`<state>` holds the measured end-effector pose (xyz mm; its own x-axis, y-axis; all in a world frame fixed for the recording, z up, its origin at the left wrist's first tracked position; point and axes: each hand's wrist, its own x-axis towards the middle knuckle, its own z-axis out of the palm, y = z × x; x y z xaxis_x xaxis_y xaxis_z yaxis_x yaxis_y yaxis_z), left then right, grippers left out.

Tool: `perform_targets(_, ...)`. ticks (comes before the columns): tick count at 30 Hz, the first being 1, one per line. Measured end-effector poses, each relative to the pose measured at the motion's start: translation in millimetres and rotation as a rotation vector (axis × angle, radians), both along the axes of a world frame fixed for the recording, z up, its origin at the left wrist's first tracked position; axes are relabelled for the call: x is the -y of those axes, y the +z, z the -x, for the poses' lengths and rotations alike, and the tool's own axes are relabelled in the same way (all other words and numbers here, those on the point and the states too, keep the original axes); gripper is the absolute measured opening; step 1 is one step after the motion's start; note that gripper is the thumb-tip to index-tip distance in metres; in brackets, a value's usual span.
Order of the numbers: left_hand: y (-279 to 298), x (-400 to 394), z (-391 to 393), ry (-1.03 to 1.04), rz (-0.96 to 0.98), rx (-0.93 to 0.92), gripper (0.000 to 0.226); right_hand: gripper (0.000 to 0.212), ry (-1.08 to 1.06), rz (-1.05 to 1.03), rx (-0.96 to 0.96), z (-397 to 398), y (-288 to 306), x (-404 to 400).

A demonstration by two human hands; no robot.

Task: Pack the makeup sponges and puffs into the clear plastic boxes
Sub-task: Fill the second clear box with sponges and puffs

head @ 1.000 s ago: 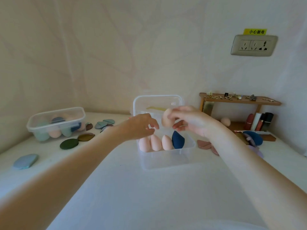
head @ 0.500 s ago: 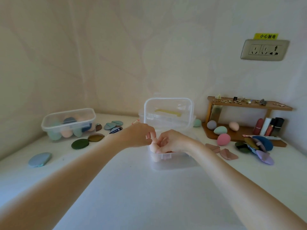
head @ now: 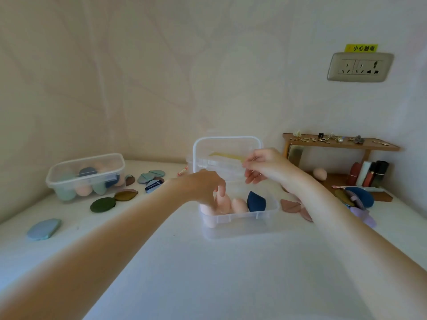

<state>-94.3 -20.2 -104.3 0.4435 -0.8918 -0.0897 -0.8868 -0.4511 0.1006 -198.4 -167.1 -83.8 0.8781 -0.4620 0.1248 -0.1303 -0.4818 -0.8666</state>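
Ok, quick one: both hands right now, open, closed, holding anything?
Left hand: fingers curled down onto the peach egg-shaped sponges in the clear plastic box; grip cannot be told.
Right hand: raised over the box, loosely open, holding nothing visible.

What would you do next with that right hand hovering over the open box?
Probably reach the empty right hand over to the peach sponge on the wooden shelf. The open box holds one row of sponges with room behind, while the left hand steadies them.
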Motion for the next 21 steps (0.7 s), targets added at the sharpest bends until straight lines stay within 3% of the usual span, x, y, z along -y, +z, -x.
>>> perform_targets(3, 1, 10, 8, -0.068, 0.031, -0.038, 0.028, 0.011, -0.299, 0.175, 0.012, 9, -9, 32)
perform_targets(7, -1, 22, 19, -0.14, 0.022, -0.153, 0.017, 0.02, -0.506, 0.621, -0.274, 30, -37, 63)
perform_targets(11, -7, 27, 23, -0.128, -0.007, -0.195, 0.028, 0.033, -0.464, 0.647, -0.524, 37, -58, 76)
perform_targets(15, -8, 27, 19, -0.106, -0.002, -0.175, 0.032, 0.035, -0.405, 0.647, -0.651, 35, -74, 90)
perform_targets(21, -10, 31, 19, -0.128, -0.001, -0.129, 0.033, 0.025, -0.496, 0.753, -0.46, 27, -74, 83)
